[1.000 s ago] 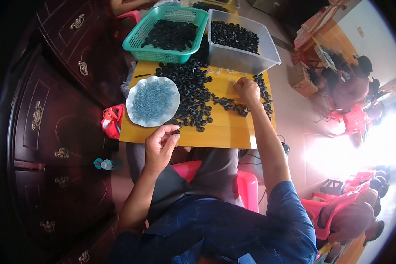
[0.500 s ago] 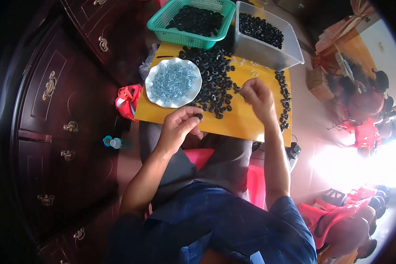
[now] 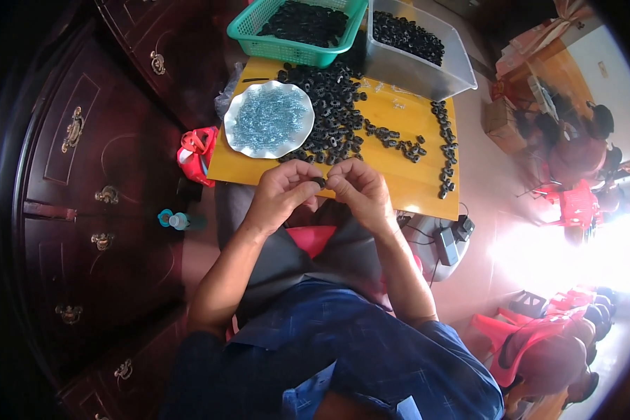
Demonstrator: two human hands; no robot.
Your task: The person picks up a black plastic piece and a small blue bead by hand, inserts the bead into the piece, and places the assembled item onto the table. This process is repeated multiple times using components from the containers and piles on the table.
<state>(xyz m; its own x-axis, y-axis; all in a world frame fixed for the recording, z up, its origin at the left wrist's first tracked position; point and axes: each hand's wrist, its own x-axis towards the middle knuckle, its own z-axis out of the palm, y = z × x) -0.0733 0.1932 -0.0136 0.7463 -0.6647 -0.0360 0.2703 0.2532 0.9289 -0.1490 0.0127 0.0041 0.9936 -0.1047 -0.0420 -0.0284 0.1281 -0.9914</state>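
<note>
My left hand [image 3: 285, 194] pinches a small round black plastic part [image 3: 319, 182] between thumb and fingers, just off the table's near edge. Right beside it, my right hand [image 3: 362, 194] has its thumb and forefinger pressed together against the part's side; anything between those fingertips is too small to make out. Beyond the hands, a heap of similar black parts [image 3: 332, 115] spreads over the yellow table [image 3: 392, 178]. To its left stands a white wavy-edged plate [image 3: 232, 137] full of fine silvery metal pieces [image 3: 269, 117].
A green basket [image 3: 287, 53] and a clear plastic bin [image 3: 427, 78], both with black parts, stand at the far side. A line of black parts [image 3: 446, 154] runs along the right edge. A dark wooden cabinet [image 3: 119, 175] flanks the left.
My right hand has come from over the table's right part to meet my left hand at the black part. A loose trail of black parts shows where it was. The view has shifted slightly.
</note>
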